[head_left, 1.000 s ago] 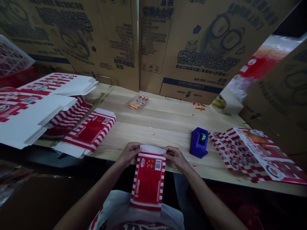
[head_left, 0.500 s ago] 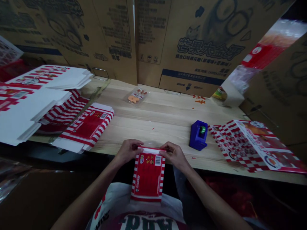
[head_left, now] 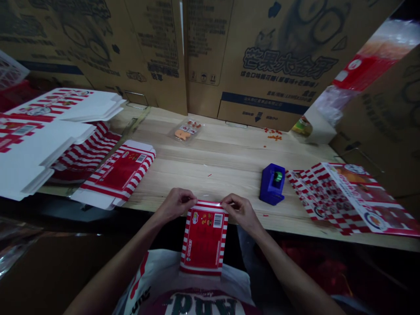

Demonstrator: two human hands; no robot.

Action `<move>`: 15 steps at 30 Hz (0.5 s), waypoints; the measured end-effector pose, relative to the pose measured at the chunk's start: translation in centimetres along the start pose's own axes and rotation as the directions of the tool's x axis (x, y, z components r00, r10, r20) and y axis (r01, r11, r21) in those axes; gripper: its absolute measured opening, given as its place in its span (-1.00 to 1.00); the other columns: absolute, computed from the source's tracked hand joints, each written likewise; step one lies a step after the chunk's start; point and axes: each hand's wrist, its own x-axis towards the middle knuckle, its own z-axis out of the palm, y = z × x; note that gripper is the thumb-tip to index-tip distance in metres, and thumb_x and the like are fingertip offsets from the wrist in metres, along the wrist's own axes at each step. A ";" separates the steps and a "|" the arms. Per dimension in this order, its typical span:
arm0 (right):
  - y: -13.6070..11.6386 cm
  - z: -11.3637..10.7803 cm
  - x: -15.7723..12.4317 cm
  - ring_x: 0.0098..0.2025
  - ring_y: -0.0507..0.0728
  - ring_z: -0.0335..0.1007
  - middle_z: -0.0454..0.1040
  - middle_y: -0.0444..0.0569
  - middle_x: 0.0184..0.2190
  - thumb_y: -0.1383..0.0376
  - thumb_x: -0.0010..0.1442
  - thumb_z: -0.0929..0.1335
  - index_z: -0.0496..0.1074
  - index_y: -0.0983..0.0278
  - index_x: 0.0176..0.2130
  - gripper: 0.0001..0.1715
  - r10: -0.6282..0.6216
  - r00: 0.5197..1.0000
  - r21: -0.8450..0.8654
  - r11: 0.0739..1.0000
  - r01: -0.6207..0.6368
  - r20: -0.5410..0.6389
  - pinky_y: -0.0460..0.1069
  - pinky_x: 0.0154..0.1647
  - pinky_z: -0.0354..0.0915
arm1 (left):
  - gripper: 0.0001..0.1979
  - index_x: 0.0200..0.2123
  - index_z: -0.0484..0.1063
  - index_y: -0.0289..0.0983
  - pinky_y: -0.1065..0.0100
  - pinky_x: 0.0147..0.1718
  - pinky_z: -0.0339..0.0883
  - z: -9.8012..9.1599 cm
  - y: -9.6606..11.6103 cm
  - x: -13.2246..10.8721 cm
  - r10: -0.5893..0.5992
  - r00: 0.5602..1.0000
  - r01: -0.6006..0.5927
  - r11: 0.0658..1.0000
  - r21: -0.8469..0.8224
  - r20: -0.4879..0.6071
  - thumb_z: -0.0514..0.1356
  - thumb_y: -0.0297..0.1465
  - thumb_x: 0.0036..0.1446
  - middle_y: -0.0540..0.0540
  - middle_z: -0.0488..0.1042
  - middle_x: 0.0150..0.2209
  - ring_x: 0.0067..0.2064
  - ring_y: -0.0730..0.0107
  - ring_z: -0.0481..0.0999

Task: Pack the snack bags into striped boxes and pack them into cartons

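Note:
A small red carton (head_left: pixel 205 238) with red-and-white striped edges and a barcode stands between my hands, at the table's front edge against my body. My left hand (head_left: pixel 179 203) pinches its upper left corner. At the upper right corner, the fingers of my right hand (head_left: pixel 241 211) are closed on the edge. Something clear and shiny shows just above the carton's top edge; I cannot tell what it is. Right of my right hand stands a blue tape dispenser (head_left: pixel 271 186) with a green core. A flattened carton of the same print (head_left: pixel 120 170) lies to the left.
Stacked white and striped cartons (head_left: pixel 49 127) fill the left side. A clear pack with orange pieces (head_left: pixel 187 130) lies farther back on the wooden table (head_left: pixel 229 148). Checkered printed cartons (head_left: pixel 351 199) lie at the right. Large brown cardboard boxes (head_left: pixel 262 96) wall the back.
The carton's white top strip has given way to a striped top edge between my fingers. Both hands have shifted slightly along that edge and still grip the corners.

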 end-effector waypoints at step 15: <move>3.0 -7.0 -2.6 -0.21 0.13 0.35 0.40 0.04 -0.17 0.18 0.13 0.39 0.45 0.25 -0.23 -0.78 -0.213 0.574 -0.268 0.963 -0.012 -0.791 -0.02 -0.29 0.31 | -0.85 -0.35 0.59 -0.20 0.41 -0.36 0.34 1.2 -3.2 -2.0 0.069 0.974 -0.094 0.990 -0.107 -0.217 0.30 -0.27 0.04 -0.08 0.52 -0.36 -0.31 0.31 0.49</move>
